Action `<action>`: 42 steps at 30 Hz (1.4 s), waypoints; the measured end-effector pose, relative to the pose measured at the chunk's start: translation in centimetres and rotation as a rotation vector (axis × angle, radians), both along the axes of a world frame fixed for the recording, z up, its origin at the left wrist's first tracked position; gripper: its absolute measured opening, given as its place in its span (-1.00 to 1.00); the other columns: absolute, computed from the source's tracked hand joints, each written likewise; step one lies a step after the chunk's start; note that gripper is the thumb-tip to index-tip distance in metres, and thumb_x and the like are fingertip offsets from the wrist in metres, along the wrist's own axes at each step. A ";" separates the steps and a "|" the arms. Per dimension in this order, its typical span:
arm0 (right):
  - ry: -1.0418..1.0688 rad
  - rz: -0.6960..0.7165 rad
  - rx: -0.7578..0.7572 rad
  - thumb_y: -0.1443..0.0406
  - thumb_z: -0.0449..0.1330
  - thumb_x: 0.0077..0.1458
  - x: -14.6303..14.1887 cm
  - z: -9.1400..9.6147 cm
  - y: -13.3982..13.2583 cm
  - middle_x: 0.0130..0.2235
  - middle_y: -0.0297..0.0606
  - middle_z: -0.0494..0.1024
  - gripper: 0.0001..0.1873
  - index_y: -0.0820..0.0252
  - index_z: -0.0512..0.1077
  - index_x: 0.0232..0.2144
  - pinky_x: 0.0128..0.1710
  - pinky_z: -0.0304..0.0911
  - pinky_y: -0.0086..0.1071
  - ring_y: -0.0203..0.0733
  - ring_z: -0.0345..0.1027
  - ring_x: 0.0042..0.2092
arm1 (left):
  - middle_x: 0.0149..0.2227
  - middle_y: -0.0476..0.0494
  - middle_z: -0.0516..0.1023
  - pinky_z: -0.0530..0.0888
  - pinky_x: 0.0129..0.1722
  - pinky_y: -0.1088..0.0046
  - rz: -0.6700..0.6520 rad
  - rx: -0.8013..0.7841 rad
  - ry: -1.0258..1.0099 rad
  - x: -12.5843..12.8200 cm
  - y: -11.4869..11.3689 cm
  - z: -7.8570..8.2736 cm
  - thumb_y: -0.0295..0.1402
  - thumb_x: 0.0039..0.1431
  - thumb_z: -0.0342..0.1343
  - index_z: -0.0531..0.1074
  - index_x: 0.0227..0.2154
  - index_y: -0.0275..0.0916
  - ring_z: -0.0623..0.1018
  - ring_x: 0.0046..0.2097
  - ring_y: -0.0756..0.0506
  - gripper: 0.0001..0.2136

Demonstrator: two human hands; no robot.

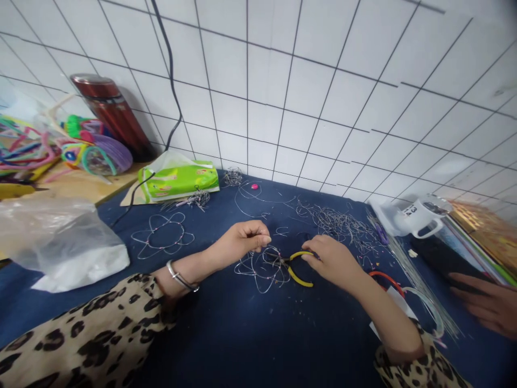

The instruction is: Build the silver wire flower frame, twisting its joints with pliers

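Observation:
My left hand (pixel 247 241) is closed in a pinch above the table, thumb against fingertips; whatever thin thing it may hold is too fine to make out. Just below lies a flower-shaped wire frame (pixel 262 276) with small pinkish beads. Pliers (pixel 299 279) with yellow handles rest at the frame's right side, their handles spread apart. The thumb and fingers of my right hand (pixel 332 261) close on the upper handle's end. A second wire flower (pixel 162 246), with a round centre and looped petals, lies flat to the left of my left hand.
Wire scraps (pixel 339 222) lie behind my right hand. A green tissue pack (pixel 181 180), plastic bag (pixel 92 253) and red thermos (pixel 117 116) are leftward. A white mug (pixel 420 215), long wires (pixel 416 280) and another person's hand (pixel 484 302) are at right.

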State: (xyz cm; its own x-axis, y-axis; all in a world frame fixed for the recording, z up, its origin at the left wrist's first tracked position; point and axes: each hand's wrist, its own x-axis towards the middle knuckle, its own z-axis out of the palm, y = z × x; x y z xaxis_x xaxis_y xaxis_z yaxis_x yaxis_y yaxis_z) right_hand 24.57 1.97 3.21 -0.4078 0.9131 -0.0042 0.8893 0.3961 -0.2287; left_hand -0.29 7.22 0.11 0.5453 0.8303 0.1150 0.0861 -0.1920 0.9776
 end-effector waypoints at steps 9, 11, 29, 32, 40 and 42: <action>-0.165 0.147 -0.022 0.04 0.18 -0.06 -1.7 -0.6 -1.1 -0.08 -0.11 0.29 -0.38 0.12 0.22 0.04 -0.08 0.11 -0.18 -0.03 0.12 -0.03 | -0.50 0.01 0.37 0.36 -0.42 0.52 0.030 0.018 0.009 -0.7 0.5 0.9 -0.29 0.10 0.07 0.36 -0.44 -0.32 0.37 -0.47 0.07 -0.83; -0.190 0.154 -0.020 0.13 0.14 -0.01 -2.2 -0.6 -1.4 -0.14 -0.13 0.30 -0.51 0.14 0.26 -0.02 -0.11 0.12 -0.22 -0.06 0.14 -0.08 | -0.50 0.01 0.37 0.36 -0.43 0.52 0.032 0.020 0.000 -0.7 0.6 0.8 -0.30 0.10 0.07 0.36 -0.45 -0.32 0.36 -0.48 0.07 -0.83; -0.223 -0.059 0.082 0.28 -0.04 0.08 -1.6 -1.1 -0.9 -0.34 -0.15 0.38 -0.83 0.21 0.31 -0.33 -0.27 0.14 -0.32 -0.14 0.25 -0.26 | -0.49 0.02 0.36 0.33 -0.43 0.54 -0.078 -0.039 -0.046 -0.5 0.0 1.5 -0.31 0.13 0.06 0.37 -0.45 -0.32 0.35 -0.47 0.08 -0.84; -0.036 -0.054 0.112 0.23 -0.05 0.14 -1.2 -0.6 -0.7 -0.35 -0.22 0.40 -0.78 0.19 0.33 -0.26 -0.27 0.16 -0.37 -0.22 0.27 -0.29 | -0.50 0.03 0.34 0.32 -0.44 0.55 -0.075 -0.046 -0.061 -0.4 -0.2 1.5 -0.31 0.13 0.06 0.37 -0.45 -0.32 0.35 -0.48 0.08 -0.84; 0.086 0.055 0.213 0.15 0.05 0.11 -1.8 0.2 -1.7 -0.34 -0.21 0.38 -0.75 0.21 0.35 -0.29 -0.25 0.18 -0.32 -0.19 0.25 -0.27 | -0.54 0.05 0.33 0.29 -0.46 0.56 -0.055 -0.045 -0.064 0.0 -0.7 1.3 -0.30 0.12 0.08 0.37 -0.44 -0.32 0.33 -0.49 0.08 -0.84; 0.062 0.055 0.241 0.15 0.03 0.12 -2.1 0.1 -1.9 -0.33 -0.19 0.38 -0.74 0.22 0.35 -0.28 -0.23 0.18 -0.28 -0.16 0.24 -0.24 | -0.54 0.04 0.34 0.30 -0.46 0.56 -0.033 -0.040 -0.061 0.1 -0.9 1.4 -0.31 0.11 0.08 0.37 -0.44 -0.32 0.34 -0.50 0.08 -0.84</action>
State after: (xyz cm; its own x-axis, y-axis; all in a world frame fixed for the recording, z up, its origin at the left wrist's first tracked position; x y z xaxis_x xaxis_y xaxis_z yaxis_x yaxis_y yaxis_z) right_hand 22.42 0.03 3.32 -0.4496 0.8611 0.2376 0.8521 0.4932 -0.1750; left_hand -0.22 6.36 1.48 0.5656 0.8165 0.1157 0.0202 -0.1539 0.9879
